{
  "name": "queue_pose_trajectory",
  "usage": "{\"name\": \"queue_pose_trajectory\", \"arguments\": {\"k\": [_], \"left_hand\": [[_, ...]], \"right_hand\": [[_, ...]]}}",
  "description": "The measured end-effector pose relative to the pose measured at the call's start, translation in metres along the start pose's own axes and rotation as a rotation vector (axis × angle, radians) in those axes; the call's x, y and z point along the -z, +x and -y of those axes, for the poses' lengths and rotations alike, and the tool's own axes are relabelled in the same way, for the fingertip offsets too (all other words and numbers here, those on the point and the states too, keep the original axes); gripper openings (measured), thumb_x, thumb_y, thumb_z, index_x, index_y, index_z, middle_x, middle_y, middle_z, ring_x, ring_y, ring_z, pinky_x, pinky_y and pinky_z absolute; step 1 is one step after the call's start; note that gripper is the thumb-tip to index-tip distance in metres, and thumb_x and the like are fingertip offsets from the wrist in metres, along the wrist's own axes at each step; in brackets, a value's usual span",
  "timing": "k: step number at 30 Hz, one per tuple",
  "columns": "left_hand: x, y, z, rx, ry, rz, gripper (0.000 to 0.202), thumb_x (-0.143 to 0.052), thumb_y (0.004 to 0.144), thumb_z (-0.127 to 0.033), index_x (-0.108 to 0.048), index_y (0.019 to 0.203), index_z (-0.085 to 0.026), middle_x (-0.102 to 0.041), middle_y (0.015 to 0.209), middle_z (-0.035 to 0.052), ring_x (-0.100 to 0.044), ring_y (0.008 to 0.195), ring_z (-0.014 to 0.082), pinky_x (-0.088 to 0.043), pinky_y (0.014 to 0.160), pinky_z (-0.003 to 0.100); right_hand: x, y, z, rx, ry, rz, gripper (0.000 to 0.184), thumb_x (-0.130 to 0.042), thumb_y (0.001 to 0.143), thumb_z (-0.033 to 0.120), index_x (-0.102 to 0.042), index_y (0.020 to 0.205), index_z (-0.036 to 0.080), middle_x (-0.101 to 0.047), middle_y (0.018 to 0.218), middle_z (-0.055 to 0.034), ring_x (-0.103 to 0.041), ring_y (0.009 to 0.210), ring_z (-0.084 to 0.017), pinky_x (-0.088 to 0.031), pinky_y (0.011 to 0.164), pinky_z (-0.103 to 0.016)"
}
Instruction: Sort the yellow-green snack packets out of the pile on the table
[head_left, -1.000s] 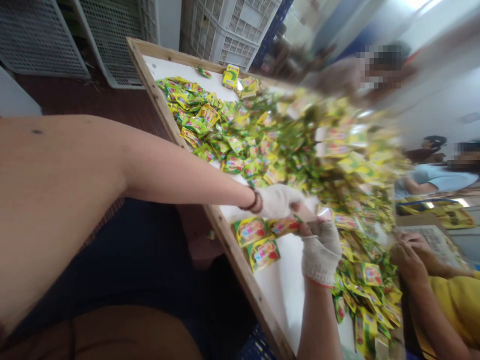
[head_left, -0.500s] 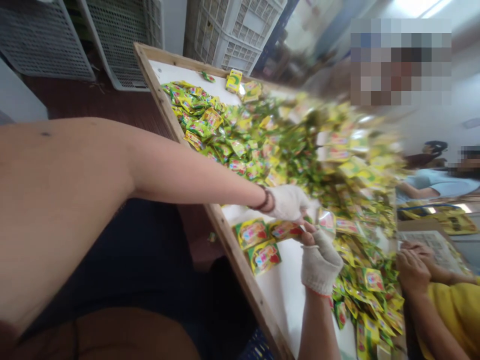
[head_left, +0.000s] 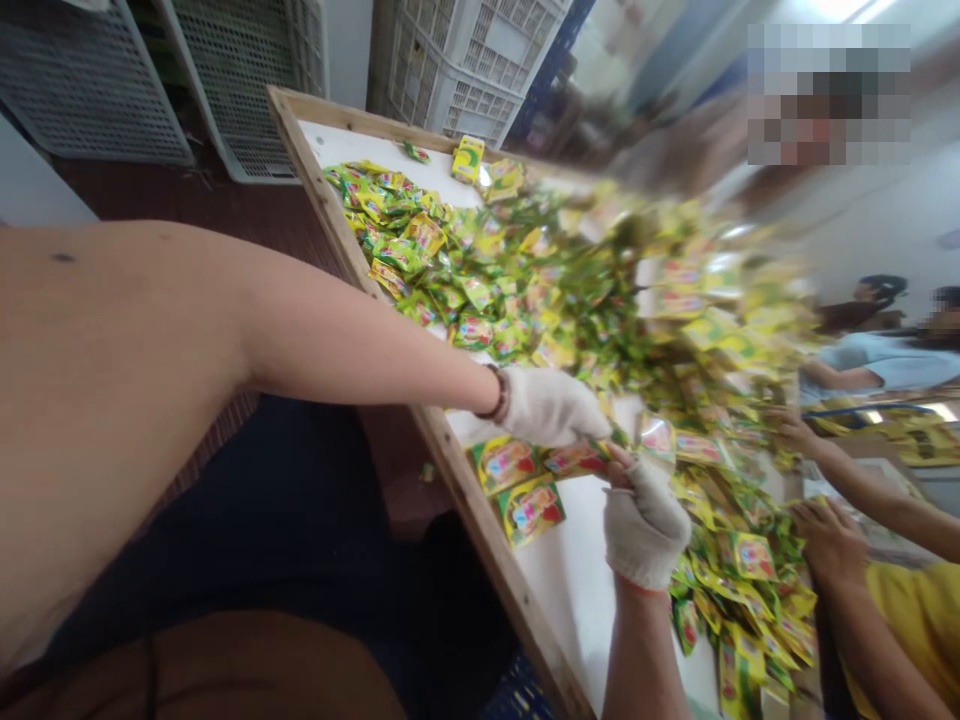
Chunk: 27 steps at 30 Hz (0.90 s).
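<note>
My left hand (head_left: 556, 405), in a white fingerless glove, reaches across from the left. Its fingers are closed, with a small green packet (head_left: 619, 437) at the tips. My right hand (head_left: 646, 520), gloved alike, comes up from below, fingertips and thumb closed at the right end of a small yellow-green printed box (head_left: 574, 458). The fingertips of both hands meet there, partly hiding the box and packet. Two similar boxes, an upper one (head_left: 504, 463) and a lower one (head_left: 531, 508), lie flat to the left on the white tabletop (head_left: 574, 560).
A large heap of green and yellow packets (head_left: 420, 240) and boxes covers the wood-rimmed table (head_left: 480, 490). White plastic crates (head_left: 480, 70) stand behind. Across the table are another person's hands (head_left: 832, 535) and yellow sleeve (head_left: 915, 620). Another person in light blue (head_left: 885, 360) is farther off.
My left hand has shifted slightly left, and its fingers are now closer over the box end. My right hand has barely moved. The co-worker's hands opposite have moved apart, one reaching to the heap.
</note>
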<state>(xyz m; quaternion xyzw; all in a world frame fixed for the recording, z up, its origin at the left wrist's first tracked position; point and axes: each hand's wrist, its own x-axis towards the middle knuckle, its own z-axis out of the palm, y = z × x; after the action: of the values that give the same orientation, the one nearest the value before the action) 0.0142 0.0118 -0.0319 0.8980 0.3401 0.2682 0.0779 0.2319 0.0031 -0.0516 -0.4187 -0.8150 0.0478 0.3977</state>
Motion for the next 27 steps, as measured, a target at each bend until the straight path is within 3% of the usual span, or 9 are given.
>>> {"name": "queue_pose_trajectory", "arguments": {"k": [3,5,8,12,14,17,19,22,27], "left_hand": [[-0.001,-0.003,-0.001,-0.018,0.007,0.012,0.026,-0.046,0.086,-0.016,-0.069,0.095,-0.024,-0.067,0.099,0.0032,-0.057,0.083,0.0139,-0.040,0.071,0.023],[0.003,0.000,-0.003,0.047,-0.002,0.038,0.023,-0.050,0.085,-0.018,-0.070,0.094,-0.025,-0.067,0.100,0.0016,-0.057,0.084,0.0129,-0.040,0.071,0.021],[0.018,0.007,0.002,0.217,0.026,0.033,0.020,-0.051,0.083,-0.023,-0.070,0.091,-0.021,-0.068,0.094,0.0022,-0.057,0.080,0.0136,-0.038,0.068,0.023],[0.041,-0.002,0.014,0.505,0.132,0.019,0.029,-0.044,0.086,-0.021,-0.070,0.093,-0.013,-0.067,0.091,0.0067,-0.056,0.079,0.0150,-0.032,0.064,0.024],[0.046,-0.014,0.015,0.606,0.167,0.076,0.028,-0.047,0.086,-0.027,-0.071,0.090,-0.013,-0.067,0.089,0.0066,-0.056,0.076,0.0147,-0.030,0.062,0.024],[0.045,-0.034,0.010,0.620,0.158,0.164,0.033,-0.059,0.077,-0.046,-0.071,0.088,-0.017,-0.068,0.088,0.0059,-0.054,0.071,0.0155,-0.029,0.059,0.024],[0.042,-0.042,0.007,0.592,0.177,0.203,0.037,-0.061,0.075,-0.050,-0.070,0.094,-0.020,-0.068,0.095,0.0059,-0.055,0.076,0.0172,-0.030,0.060,0.024],[0.039,-0.041,0.012,0.619,0.232,0.217,0.029,-0.052,0.083,-0.033,-0.068,0.103,-0.019,-0.066,0.105,0.0082,-0.056,0.085,0.0186,-0.032,0.064,0.025],[0.033,-0.022,0.030,0.639,0.240,0.255,0.030,-0.045,0.084,-0.015,-0.068,0.103,-0.012,-0.065,0.106,0.0077,-0.055,0.093,0.0161,-0.033,0.075,0.024]], "right_hand": [[0.002,0.000,0.003,0.166,-0.020,0.053,0.022,-0.058,0.081,0.027,-0.074,0.093,0.019,-0.074,0.088,-0.0083,-0.068,0.083,-0.022,-0.053,0.082,-0.038],[0.000,0.000,0.006,0.095,-0.015,0.053,0.022,-0.060,0.080,0.028,-0.074,0.093,0.019,-0.073,0.087,-0.0083,-0.068,0.083,-0.023,-0.053,0.082,-0.039],[-0.003,0.002,0.011,-0.241,0.074,-0.055,0.027,-0.062,0.077,0.035,-0.072,0.094,0.016,-0.071,0.084,-0.0069,-0.066,0.076,-0.022,-0.055,0.075,-0.039],[0.005,0.007,0.015,-0.665,0.497,-0.155,0.035,-0.073,0.065,0.041,-0.067,0.089,0.017,-0.067,0.076,-0.0010,-0.063,0.063,-0.016,-0.057,0.059,-0.032],[0.012,0.008,0.016,-0.788,0.650,0.036,0.039,-0.079,0.056,0.041,-0.066,0.084,0.017,-0.066,0.072,-0.0006,-0.062,0.059,-0.015,-0.056,0.052,-0.029],[0.020,0.006,0.014,-0.896,0.606,0.396,0.044,-0.081,0.054,0.044,-0.068,0.084,0.014,-0.067,0.069,-0.0041,-0.061,0.052,-0.015,-0.053,0.046,-0.028],[0.022,0.007,0.011,-0.863,0.477,0.402,0.044,-0.079,0.058,0.047,-0.068,0.082,0.012,-0.068,0.069,-0.0061,-0.061,0.049,-0.015,-0.049,0.042,-0.025],[0.015,0.015,0.004,-0.729,0.302,0.298,0.036,-0.073,0.062,0.047,-0.067,0.074,0.013,-0.065,0.062,-0.0048,-0.058,0.047,-0.014,-0.043,0.039,-0.022],[-0.027,0.048,-0.010,-0.371,0.104,0.330,0.028,-0.058,0.068,0.037,-0.071,0.080,0.016,-0.066,0.065,-0.0037,-0.062,0.062,-0.019,-0.050,0.059,-0.032]]}}
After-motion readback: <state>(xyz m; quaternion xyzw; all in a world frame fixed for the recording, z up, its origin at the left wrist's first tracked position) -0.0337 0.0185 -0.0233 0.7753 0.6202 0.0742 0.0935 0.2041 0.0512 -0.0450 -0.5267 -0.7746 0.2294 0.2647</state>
